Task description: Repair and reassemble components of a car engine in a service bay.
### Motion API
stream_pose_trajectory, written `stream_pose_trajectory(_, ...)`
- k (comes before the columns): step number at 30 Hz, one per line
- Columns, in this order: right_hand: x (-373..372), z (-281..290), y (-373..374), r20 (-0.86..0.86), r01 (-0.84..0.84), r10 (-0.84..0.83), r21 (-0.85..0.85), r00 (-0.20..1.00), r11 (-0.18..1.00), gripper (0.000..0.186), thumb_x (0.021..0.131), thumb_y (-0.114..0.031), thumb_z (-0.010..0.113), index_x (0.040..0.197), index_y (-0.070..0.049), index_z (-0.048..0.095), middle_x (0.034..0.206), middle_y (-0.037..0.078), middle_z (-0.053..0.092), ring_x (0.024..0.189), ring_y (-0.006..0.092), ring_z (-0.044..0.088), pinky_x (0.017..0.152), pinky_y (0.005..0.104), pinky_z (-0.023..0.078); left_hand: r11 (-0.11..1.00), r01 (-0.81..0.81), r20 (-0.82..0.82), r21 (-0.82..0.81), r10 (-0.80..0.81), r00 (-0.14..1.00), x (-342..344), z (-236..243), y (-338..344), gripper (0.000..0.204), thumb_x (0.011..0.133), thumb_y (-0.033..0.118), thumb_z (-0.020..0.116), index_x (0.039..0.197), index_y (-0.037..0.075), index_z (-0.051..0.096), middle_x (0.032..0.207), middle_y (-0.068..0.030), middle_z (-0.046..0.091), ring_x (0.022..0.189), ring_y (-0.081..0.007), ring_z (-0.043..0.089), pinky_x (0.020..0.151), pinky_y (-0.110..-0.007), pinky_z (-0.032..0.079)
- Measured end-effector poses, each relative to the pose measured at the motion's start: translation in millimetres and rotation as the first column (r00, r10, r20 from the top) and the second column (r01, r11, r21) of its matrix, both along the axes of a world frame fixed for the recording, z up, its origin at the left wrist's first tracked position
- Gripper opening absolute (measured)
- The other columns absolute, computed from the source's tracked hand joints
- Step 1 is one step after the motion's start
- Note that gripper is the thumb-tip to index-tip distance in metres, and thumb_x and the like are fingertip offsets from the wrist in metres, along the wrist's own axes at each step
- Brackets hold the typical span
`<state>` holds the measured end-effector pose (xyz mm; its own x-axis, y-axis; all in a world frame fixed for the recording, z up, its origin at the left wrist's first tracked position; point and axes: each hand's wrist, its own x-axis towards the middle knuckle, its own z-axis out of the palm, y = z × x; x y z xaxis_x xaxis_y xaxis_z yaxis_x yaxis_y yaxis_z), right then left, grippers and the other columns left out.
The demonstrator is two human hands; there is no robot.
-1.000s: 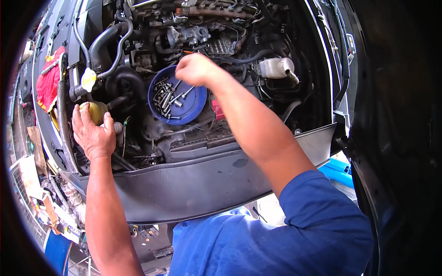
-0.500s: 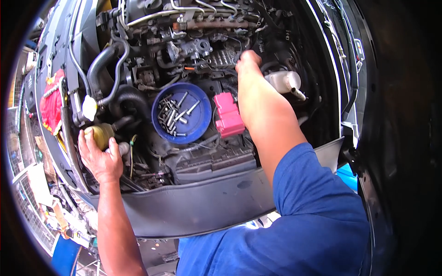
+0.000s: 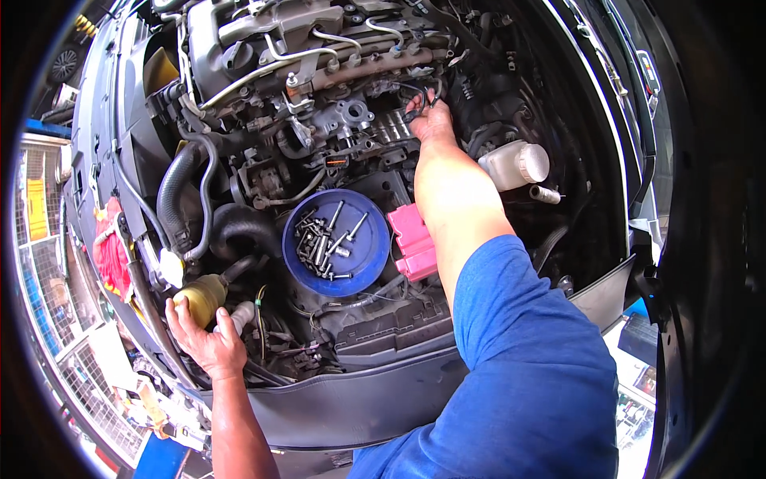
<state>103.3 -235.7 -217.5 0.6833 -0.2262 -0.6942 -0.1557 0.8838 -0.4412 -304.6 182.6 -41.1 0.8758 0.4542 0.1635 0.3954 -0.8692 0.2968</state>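
Deep in the engine bay, my right hand (image 3: 432, 120) is closed on a black cable (image 3: 437, 89), which loops up beside its fingers. Close to it are a ribbed metal part (image 3: 392, 126) and a grey metal housing with a round opening (image 3: 351, 113). My left hand (image 3: 214, 343) rests against a yellowish reservoir (image 3: 199, 300), fingers stretched and thumb apart. A pale hose fitting (image 3: 242, 314) sits beside that thumb. Between my arms stands a blue round bowl (image 3: 369, 267) holding several loose bolts (image 3: 323, 243).
A pink-red box-shaped cover (image 3: 413, 239) lies right of the bowl, partly behind my right forearm. Further right is a white reservoir (image 3: 515, 166). Metal fuel lines (image 3: 279, 64) cross the engine top. A red cloth (image 3: 112, 251) hangs at the left edge, and black trim (image 3: 343, 411) spans the front.
The engine bay sits lower in the view, with more of its far side showing. My right hand's fingers and the black cable now show. My left hand stays at the yellowish reservoir.
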Motion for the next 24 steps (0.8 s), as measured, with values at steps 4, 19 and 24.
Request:
stream_pose_trajectory(4, 5.3, -5.7, 0.6, 0.052, -0.038, 0.036, 0.037, 0.998, 0.999, 0.014, 0.095, -0.02, 0.07, 0.1, -0.01, 0.062, 0.09, 0.002, 0.062, 0.076, 0.0196, 0.058, 0.073, 0.0359, 0.051, 1.0, -0.008, -0.02, -0.001, 0.008, 1.0, -0.2, 0.4, -0.5, 0.072, 0.081, 0.022, 0.071, 0.146, 0.007, 0.044, 0.155, -0.0221, 0.035, 0.142, -0.0416, 0.035, 0.118, -0.051, 0.028)
stream_pose_trajectory(19, 18.6, -12.0, 1.1, 0.157, -0.016, 0.021, -0.035, 0.987, 0.999, 0.013, 0.09, -0.016, 0.075, 0.097, -0.01, 0.066, 0.083, 0.003, 0.067, 0.078, 0.0184, 0.065, 0.068, 0.0362, 0.056, 1.0, 0.014, -0.006, -0.004, -0.014, 1.0, -0.8, -0.3, 0.7, 0.07, 0.083, 0.023, 0.069, 0.145, 0.005, 0.045, 0.154, -0.0225, 0.036, 0.143, -0.0416, 0.035, 0.119, -0.051, 0.026)
stream_pose_trajectory(24, 19.1, -10.5, 1.2, 0.124, -0.015, 0.017, -0.016, 0.992, 1.0, 0.009, 0.096, -0.023, 0.07, 0.096, -0.014, 0.067, 0.082, 0.001, 0.067, 0.07, 0.0172, 0.063, 0.064, 0.0351, 0.053, 1.0, 0.018, 0.001, -0.007, -0.018, 1.0, -1.5, 0.0, 0.5, 0.069, 0.083, 0.024, 0.069, 0.145, 0.005, 0.045, 0.154, -0.0227, 0.036, 0.143, -0.0415, 0.035, 0.119, -0.051, 0.026)
